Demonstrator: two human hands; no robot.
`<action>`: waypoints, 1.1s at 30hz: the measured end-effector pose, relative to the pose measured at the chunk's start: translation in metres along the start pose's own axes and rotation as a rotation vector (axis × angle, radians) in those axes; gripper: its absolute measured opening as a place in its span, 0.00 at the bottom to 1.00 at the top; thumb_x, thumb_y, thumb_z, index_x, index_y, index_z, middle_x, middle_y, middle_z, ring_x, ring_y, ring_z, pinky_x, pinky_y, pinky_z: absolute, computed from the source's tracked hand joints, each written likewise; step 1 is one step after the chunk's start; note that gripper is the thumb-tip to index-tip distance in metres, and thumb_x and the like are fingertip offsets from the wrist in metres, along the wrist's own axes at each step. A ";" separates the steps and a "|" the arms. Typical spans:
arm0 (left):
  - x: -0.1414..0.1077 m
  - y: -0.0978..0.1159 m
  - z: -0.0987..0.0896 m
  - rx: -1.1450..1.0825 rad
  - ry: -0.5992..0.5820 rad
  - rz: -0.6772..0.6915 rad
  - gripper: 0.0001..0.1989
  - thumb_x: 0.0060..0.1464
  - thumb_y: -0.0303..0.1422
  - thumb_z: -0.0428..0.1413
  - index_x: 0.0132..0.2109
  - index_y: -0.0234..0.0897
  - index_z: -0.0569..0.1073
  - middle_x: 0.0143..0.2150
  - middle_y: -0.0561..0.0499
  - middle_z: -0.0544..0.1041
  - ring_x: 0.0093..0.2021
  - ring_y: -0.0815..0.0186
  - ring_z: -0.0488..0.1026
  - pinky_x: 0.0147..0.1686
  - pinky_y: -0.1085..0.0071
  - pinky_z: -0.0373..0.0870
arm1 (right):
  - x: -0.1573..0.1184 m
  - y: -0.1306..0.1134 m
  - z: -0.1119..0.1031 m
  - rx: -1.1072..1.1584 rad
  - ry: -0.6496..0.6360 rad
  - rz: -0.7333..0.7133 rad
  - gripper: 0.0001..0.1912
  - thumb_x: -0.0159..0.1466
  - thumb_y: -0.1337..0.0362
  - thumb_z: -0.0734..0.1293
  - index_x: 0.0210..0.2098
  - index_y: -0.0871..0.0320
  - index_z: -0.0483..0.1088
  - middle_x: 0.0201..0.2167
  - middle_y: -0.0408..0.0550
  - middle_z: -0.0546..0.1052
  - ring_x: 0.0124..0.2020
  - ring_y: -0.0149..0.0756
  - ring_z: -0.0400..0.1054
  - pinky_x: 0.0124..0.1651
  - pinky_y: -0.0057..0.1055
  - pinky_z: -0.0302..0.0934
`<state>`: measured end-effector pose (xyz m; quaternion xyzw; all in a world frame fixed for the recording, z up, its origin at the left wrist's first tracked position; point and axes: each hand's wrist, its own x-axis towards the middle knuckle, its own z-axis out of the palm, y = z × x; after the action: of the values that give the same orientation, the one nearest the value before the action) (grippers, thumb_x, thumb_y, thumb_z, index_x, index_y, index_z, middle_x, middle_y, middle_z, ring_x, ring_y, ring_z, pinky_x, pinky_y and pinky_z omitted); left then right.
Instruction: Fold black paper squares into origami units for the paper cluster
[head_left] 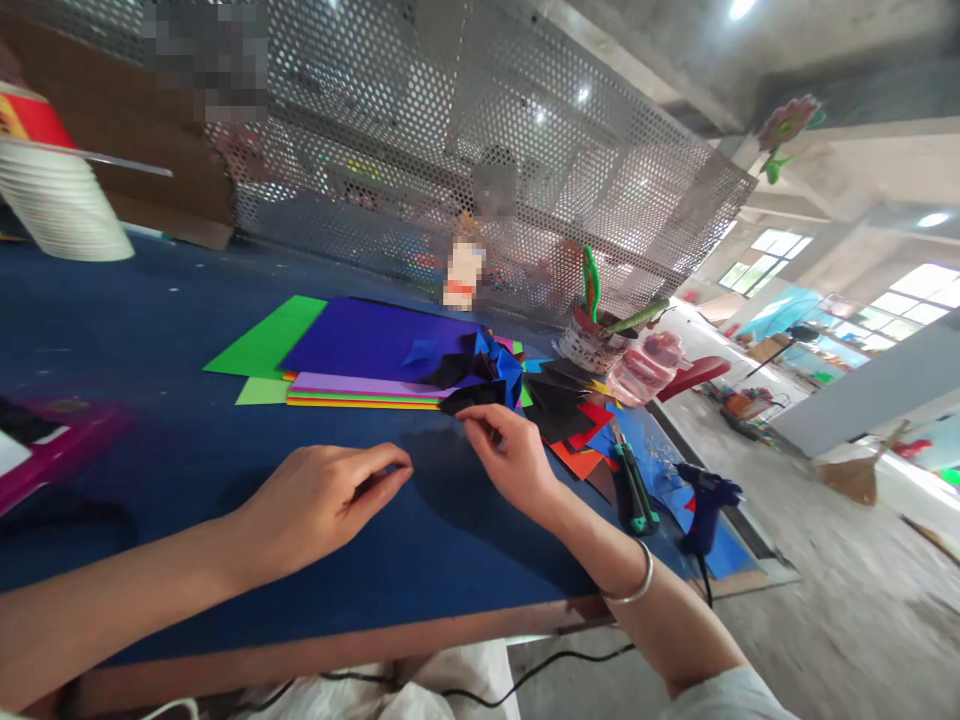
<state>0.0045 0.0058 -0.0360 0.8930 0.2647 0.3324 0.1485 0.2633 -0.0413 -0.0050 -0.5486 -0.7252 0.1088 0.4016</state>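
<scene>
My left hand (319, 505) hovers over the blue tabletop (420, 560), thumb and fingertips together, with nothing visible between them. Thumb and fingers of my right hand (514, 460) close at the edge of a black folded piece (480, 397), which looks like paper or foam sheet. Behind it are blue folded pieces (504, 362) and more black pieces (559, 400). A stack of coloured sheets lies to the left, with a dark blue sheet (360, 335) on top and a green sheet (266, 335) sticking out.
Right of my right hand lie red pieces (581, 450), a green-and-black cutter (636, 485) and a dark blue glue gun (706, 505) with a cord. A pink transparent bottle (645, 368) and a pot (589, 340) stand behind. Stacked paper cups (60, 205) lean far left, before a perforated metal screen (405, 130).
</scene>
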 end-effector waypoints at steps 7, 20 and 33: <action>-0.001 0.004 -0.005 -0.004 -0.022 0.018 0.20 0.76 0.46 0.49 0.45 0.44 0.83 0.34 0.54 0.88 0.27 0.63 0.83 0.28 0.69 0.69 | 0.037 0.029 -0.083 -0.782 -0.035 0.227 0.23 0.77 0.62 0.62 0.68 0.56 0.74 0.68 0.62 0.75 0.68 0.55 0.68 0.70 0.50 0.64; 0.001 0.004 -0.005 0.044 -0.053 0.069 0.19 0.75 0.41 0.48 0.44 0.43 0.82 0.33 0.54 0.88 0.28 0.62 0.84 0.30 0.68 0.70 | 0.065 0.085 -0.114 -1.025 -0.404 0.422 0.21 0.77 0.54 0.72 0.65 0.57 0.74 0.64 0.55 0.77 0.58 0.48 0.78 0.59 0.51 0.77; 0.002 0.006 -0.006 0.048 -0.039 0.100 0.18 0.75 0.39 0.48 0.43 0.43 0.81 0.32 0.54 0.87 0.28 0.62 0.84 0.29 0.68 0.69 | 0.049 0.079 -0.096 -1.031 -0.491 0.400 0.21 0.77 0.55 0.73 0.64 0.57 0.74 0.63 0.55 0.78 0.58 0.48 0.78 0.59 0.50 0.77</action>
<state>0.0039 0.0031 -0.0276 0.9146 0.2247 0.3157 0.1154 0.3831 0.0042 0.0330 -0.7572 -0.6387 -0.0597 -0.1234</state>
